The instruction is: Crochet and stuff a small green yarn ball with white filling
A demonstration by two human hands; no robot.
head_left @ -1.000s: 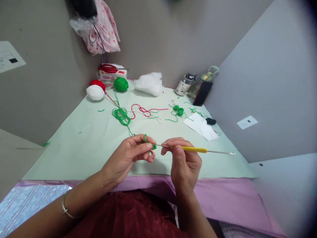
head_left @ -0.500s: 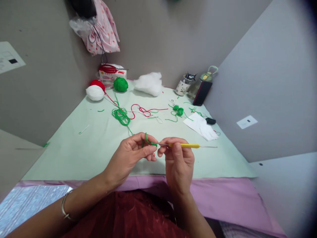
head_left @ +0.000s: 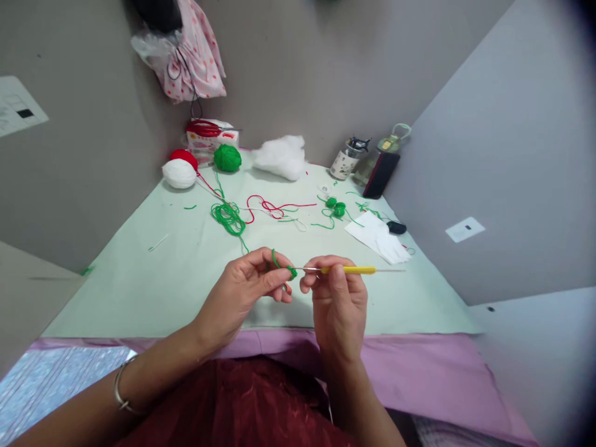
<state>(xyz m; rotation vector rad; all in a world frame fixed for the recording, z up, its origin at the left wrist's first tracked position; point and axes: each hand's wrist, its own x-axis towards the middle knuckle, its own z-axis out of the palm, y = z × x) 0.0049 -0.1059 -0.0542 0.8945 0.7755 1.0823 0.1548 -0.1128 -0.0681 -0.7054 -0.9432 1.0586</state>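
Note:
My left hand [head_left: 254, 279] pinches a small piece of green crochet work [head_left: 292, 272] between thumb and fingers, with green yarn looped over the index finger. A crochet hook [head_left: 349, 270] with a yellow handle is gripped in my right hand [head_left: 339, 304], its thumb resting on the handle. The hook's thin metal tip points left and meets the green piece. From the left hand the yarn runs back to a loose green coil [head_left: 228, 217] on the table. A small orange-red bit shows by the left fingertips; what it is I cannot tell.
Behind lie a green yarn ball [head_left: 228, 158], a white ball [head_left: 179, 174], a red ball [head_left: 184, 156] and white stuffing [head_left: 282, 157]. To the right are small green crocheted balls [head_left: 339, 209], white tissue [head_left: 376, 237], a phone [head_left: 382, 176] and a pen holder [head_left: 344, 161]. Red scissors [head_left: 203, 128] lie on a box.
My right hand and the hook have shifted slightly right. More of the green piece shows at my left fingertips, which have tilted a little, and the orange-red bit has come into view.

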